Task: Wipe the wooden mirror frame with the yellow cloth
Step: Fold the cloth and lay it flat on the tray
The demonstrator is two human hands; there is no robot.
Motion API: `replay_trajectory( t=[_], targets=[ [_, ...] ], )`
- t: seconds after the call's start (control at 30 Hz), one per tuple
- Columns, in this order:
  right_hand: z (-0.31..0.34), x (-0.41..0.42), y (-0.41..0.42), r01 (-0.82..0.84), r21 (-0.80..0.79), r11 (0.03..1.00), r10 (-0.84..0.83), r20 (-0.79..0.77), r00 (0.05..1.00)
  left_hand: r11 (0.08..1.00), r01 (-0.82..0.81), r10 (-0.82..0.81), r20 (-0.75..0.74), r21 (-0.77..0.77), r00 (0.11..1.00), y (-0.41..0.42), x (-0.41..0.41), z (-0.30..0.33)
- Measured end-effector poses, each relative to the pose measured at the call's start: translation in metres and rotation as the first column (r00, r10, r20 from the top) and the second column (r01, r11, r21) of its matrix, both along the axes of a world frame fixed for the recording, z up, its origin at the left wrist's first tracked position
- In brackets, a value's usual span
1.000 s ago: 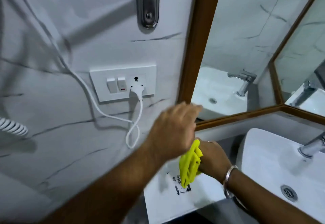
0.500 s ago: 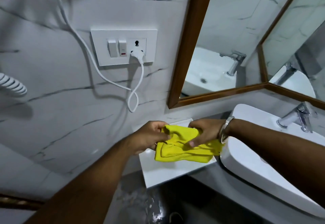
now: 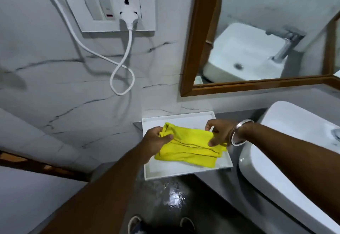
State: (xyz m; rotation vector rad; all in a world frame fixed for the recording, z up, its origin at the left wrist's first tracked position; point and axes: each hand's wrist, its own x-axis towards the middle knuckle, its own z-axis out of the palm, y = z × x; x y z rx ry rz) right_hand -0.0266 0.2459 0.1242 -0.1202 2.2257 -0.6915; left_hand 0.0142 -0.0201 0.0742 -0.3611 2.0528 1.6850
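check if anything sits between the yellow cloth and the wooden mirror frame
Nothing visible does. The yellow cloth is held in the left hand and right hand over the white tray. Only bare marbled wall lies between it and the mirror frame up and to the right.

Dim, cool and even overall, without hard highlights on the marble wall (image 3: 55, 90). Soft shadows behind the white cable (image 3: 121, 79) toward 8 o'clock. Bright glare on the wet floor (image 3: 174, 197) near 6 o'clock. Slightly blurred throughout; straight edges bowed toward the borders, wide-angle fashion.
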Motion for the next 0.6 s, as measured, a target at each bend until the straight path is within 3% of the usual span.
replay_trajectory(
  t=[0.1,0.17,0.2,0.27,0.3,0.47,0.53,0.6],
  targets=[
    [-0.024,-0.015,0.001,0.058,0.050,0.997,-0.057,-0.022,0.998,0.997,-0.075,0.073,0.154,0.010,0.985,0.000,0.007,-0.022],
    [-0.041,-0.019,-0.002,0.045,0.234,0.971,-0.004,-0.175,0.985,0.989,-0.028,0.039,0.074,-0.145,0.997,0.005,0.007,-0.036],
    [-0.054,-0.014,-0.004,0.063,0.351,0.934,0.033,-0.262,0.964,0.934,0.042,-0.041,0.009,-0.355,0.999,0.008,0.006,-0.043],
    [-0.078,0.002,-0.009,0.086,0.509,0.856,0.103,-0.331,0.938,0.643,0.114,-0.230,-0.049,-0.757,0.972,0.011,0.007,-0.056],
    [-0.088,0.011,-0.013,0.061,0.531,0.845,0.134,-0.321,0.938,0.520,0.123,-0.316,-0.056,-0.845,0.947,0.011,0.008,-0.062],
    [-0.137,0.042,-0.035,-0.180,0.480,0.859,0.372,-0.343,0.862,0.208,0.354,-0.719,0.103,-0.912,0.688,0.016,0.018,-0.120],
    [-0.156,0.050,-0.048,-0.206,0.466,0.860,0.370,-0.293,0.881,0.198,0.316,-0.761,0.058,-0.928,0.646,0.011,0.021,-0.132],
    [-0.176,0.054,-0.060,-0.123,0.473,0.873,0.292,-0.303,0.907,0.233,0.157,-0.797,-0.096,-0.960,0.596,0.006,0.020,-0.141]
  ],
)
